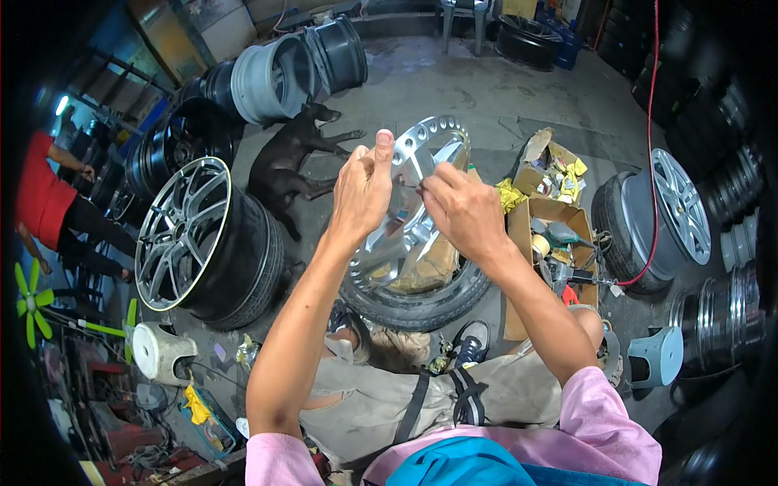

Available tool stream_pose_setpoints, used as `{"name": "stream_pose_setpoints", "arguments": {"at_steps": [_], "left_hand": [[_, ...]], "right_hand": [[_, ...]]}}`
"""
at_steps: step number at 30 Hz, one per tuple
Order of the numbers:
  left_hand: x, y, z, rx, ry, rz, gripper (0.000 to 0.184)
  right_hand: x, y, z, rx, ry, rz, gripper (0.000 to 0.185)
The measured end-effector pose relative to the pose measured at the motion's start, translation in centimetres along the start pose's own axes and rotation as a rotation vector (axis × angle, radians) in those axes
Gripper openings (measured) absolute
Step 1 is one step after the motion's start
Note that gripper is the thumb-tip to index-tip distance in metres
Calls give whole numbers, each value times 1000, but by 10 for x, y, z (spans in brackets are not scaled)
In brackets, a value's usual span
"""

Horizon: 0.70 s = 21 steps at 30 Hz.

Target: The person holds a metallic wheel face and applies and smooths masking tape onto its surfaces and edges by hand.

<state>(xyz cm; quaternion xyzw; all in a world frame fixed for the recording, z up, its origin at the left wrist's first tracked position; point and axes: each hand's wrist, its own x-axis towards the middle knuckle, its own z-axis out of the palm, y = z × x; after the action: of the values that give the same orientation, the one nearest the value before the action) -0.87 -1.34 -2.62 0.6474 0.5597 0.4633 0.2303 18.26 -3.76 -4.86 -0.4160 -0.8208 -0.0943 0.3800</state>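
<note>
head view — left hand [365,190], right hand [466,206] curled before a wheel [442,127], grip unclear — dog [284,154] and box [514,316] nearby.

Both arms are bent and reach out past the lap [438,397]. The left arm [301,312] slants in from the left of the lap. The left grip [363,193], a bare hand, is up beyond the lap, with its thumb [383,150] pointing up and the rest curled in. The right arm [541,304] slants in from the right of the lap. The right grip [472,211], bare too, has bent fingers [442,182] bunched together. The fingertips are hard to see. The two grips are near but apart.
</note>
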Motion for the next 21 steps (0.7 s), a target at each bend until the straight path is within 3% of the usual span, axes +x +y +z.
{"name": "stream_pose_setpoints", "arguments": {"at_steps": [5, 9, 12, 19, 21], "left_hand": [[-1, 2, 0, 0, -5, -9, 96], [0, 2, 0, 2, 2, -10, 95], [0, 0, 0, -2, -23, -19, 94], [0, 1, 2, 1, -21, -24, 94], [0, 2, 0, 16, -18, -7, 94]], "right_hand": [[-2, -1, 3, -38, 44, -24, 10], [-40, -4, 30, 20, -63, 44, 12], [-48, -13, 32, 255, -79, 283, 13], [-46, -18, 32, 235, -57, 290, 15], [-55, -26, 40, 462, -107, 467, 17]]}}
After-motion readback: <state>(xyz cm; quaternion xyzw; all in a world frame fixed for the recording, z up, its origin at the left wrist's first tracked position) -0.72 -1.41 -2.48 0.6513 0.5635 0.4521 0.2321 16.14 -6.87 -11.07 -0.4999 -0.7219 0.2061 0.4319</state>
